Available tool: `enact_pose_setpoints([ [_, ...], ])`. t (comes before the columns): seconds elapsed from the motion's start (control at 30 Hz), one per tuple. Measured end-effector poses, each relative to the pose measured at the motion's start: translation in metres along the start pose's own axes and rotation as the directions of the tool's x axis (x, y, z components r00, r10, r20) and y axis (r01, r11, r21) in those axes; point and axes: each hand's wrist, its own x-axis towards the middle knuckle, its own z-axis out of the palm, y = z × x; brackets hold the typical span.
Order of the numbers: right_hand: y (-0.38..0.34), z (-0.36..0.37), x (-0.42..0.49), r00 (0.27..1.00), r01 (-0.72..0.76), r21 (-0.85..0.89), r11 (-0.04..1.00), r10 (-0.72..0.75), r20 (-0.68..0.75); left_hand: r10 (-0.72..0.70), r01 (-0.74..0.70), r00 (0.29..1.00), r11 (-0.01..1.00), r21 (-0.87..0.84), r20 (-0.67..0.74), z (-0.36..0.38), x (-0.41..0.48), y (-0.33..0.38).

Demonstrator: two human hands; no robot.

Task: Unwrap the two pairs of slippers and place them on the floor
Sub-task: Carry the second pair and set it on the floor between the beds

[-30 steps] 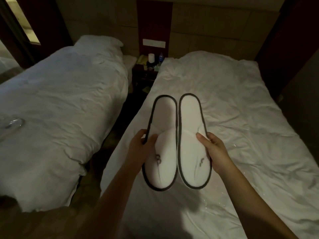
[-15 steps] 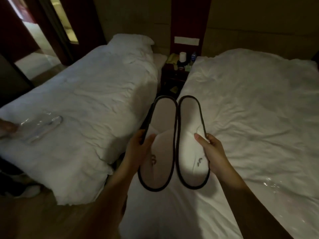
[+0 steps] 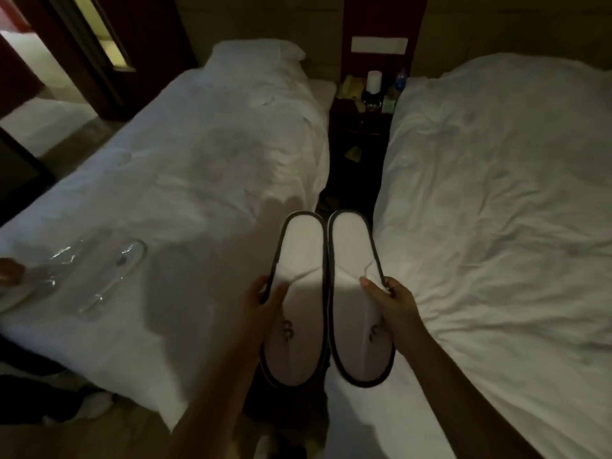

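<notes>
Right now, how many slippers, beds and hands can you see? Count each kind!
Slippers: 2, the left slipper and the right slipper, both unwrapped, white with dark trim.
Beds: 2, the left bed and the right bed.
Hands holding slippers: 2, the left hand and the right hand.
Total: 6

It was a dim hotel bedroom: two white-sheeted twin beds, left bed (image 3: 198,180) and right bed (image 3: 496,200), flanked a dark nightstand (image 3: 359,127) holding small bottles.

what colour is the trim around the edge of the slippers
Black trim on white slippers, clearest in the head view.
</notes>
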Motion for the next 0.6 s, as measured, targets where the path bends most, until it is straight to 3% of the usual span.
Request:
enact_pose_setpoints([
  [0.27, 0.063, 0.113, 0.008, 0.979, -0.134, -0.073, 0.988, 0.12, -0.163, -0.128, 0.119, 0.977, 0.991, 0.06, 0.168, -0.08, 0.084, -0.079],
  [0.43, 0.135, 0.116, 0.037, 0.956, -0.217, -0.116, 0.969, 0.186, -0.228, -0.235, 0.208, 0.936, 0.97, 0.124, 0.262, -0.053, 0.121, -0.151],
  [0.6, 0.259, 0.112, 0.084, 0.912, -0.366, -0.097, 0.926, 0.336, -0.236, -0.365, 0.336, 0.882, 0.93, 0.147, 0.297, -0.003, 0.156, -0.279],
])
